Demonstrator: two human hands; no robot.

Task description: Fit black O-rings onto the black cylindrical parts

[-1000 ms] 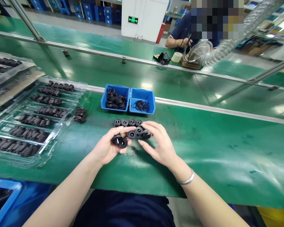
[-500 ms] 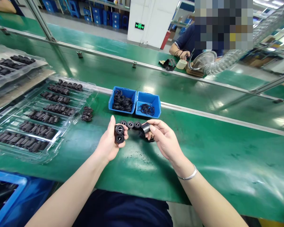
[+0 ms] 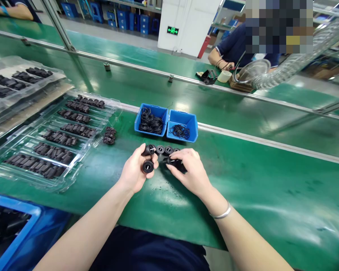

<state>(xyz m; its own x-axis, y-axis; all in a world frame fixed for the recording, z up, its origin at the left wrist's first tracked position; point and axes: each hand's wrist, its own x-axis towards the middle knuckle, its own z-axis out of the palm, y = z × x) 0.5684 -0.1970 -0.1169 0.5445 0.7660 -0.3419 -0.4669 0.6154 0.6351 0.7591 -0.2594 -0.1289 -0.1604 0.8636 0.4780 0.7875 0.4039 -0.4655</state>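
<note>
Head view, the only one. Left grip: fingers curled snugly round two black cylinders, the upper one tilted near the thumb, the lower one with its slotted end facing out. Stacking them in one palm probably frees the other side for single pieces.

Right grip: thumb and fingertips bent to either side of another black cylinder, low over the worktop. Shadow there; I cannot tell whether they press on it.

Between the two, just beyond the fingertips, a row of like cylinders, at least three showing, seemingly upright, ends up. Set close together, I'd judge, so they stay steady and easy to pinch.

Behind the row, two blue bins side by side: the left bin with a thick heap of black loops, the right bin with a thinner tangle. Central, so likely placed for short reach from either side.

To the left, a clear tray with small dark parts in separate lanes, presumably to keep them sorted; a loose clump sits just beside it.
</note>
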